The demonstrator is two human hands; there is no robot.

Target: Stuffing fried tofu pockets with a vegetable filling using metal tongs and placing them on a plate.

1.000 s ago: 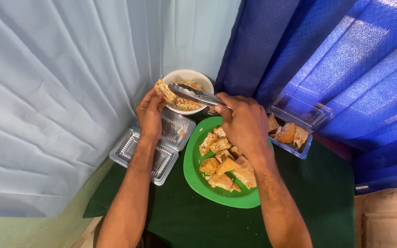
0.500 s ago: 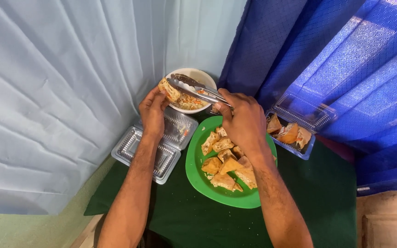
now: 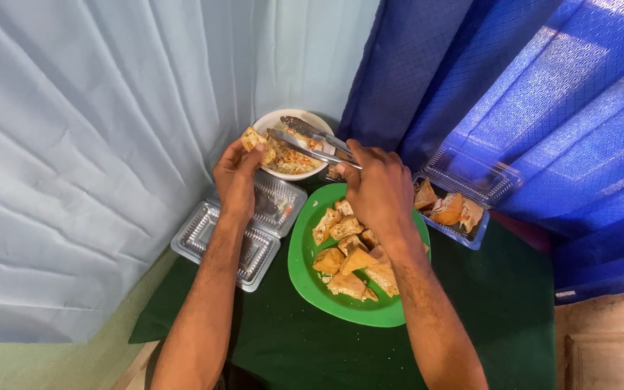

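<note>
dark green table (image 3: 514,318), pale curtain (image 3: 74,144), blue curtain (image 3: 543,94)

You look down at a small table (image 3: 514,318) with a dark green cloth on it. A pale blue curtain (image 3: 88,144) hangs on the left and goes round the back corner, with long soft folds. A bright blue curtain (image 3: 543,94) with a tiny pattern hangs on the right. Sunlight falls on the bright blue one and makes light patches. Low on the left you see a bit of light green floor (image 3: 37,365). Low on the right there is a tan wooden panel (image 3: 608,357).
</note>
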